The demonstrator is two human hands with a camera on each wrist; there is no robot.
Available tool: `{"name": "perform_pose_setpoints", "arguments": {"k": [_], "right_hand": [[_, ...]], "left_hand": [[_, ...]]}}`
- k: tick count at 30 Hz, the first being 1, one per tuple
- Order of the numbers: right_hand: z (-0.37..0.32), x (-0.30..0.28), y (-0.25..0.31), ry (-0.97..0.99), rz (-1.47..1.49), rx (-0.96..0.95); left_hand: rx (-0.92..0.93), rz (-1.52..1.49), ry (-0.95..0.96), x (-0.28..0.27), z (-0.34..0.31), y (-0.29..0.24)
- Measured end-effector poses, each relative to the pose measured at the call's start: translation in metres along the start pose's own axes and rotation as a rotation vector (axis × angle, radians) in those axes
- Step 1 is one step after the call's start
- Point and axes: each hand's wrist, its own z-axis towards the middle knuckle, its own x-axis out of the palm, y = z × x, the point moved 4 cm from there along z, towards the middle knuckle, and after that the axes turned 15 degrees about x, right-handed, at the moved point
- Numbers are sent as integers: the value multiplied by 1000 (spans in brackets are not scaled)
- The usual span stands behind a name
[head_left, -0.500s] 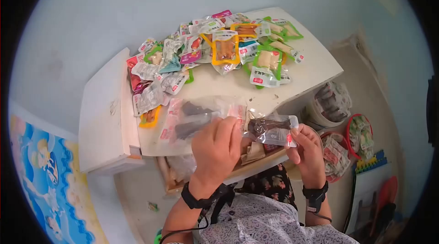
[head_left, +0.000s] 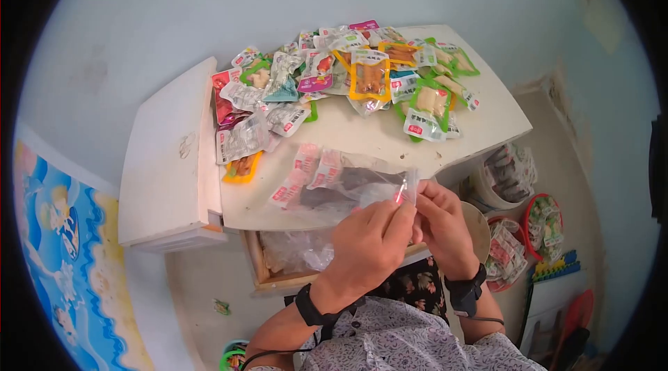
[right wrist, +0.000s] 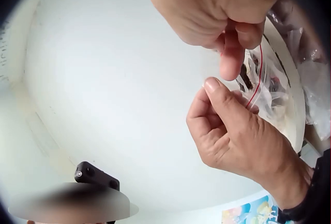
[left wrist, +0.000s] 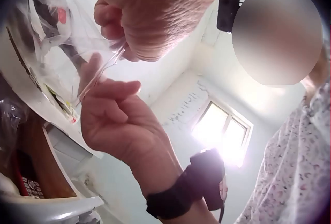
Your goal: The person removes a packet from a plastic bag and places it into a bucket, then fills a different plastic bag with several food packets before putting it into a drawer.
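A clear zip bag [head_left: 390, 183] with pink-and-white labels and dark packets [head_left: 323, 197] inside lies partly on the white desk [head_left: 334, 126]. My left hand [head_left: 372, 242] pinches its mouth edge, and close beside it my right hand [head_left: 447, 232] pinches the edge near the corner. From the left wrist, the film stretches between my left hand [left wrist: 160, 17] and right hand [left wrist: 124, 125]. A red line [right wrist: 259, 79] runs along the bag's mouth in the right wrist view, by my left hand [right wrist: 248, 141] and right hand [right wrist: 217, 6]. Some fingertips are hidden.
Many colourful food packets [head_left: 369, 77] are heaped at the back of the desk. An open drawer [head_left: 255, 260] holding clear plastic juts out below. To the right on the floor stand a white bucket [head_left: 487, 197] of packets and red-rimmed baskets [head_left: 527, 232].
The dark packet that my right hand held is no longer visible apart from the bag. My right hand now grips the bag's edge, and the bag's mouth and my left hand have shifted right.
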Motion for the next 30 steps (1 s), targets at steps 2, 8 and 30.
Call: {"name": "perform_pose_setpoints", "arguments": {"k": [2, 8, 30], "right_hand": [[9, 8, 2, -34, -107, -23], [29, 23, 7, -132, -546, -374], [11, 10, 18, -470, -685, -505]], "left_hand": [[12, -24, -45, 0, -1, 0], [21, -142, -83, 9, -10, 8], [-334, 313, 381, -12, -40, 66]]}}
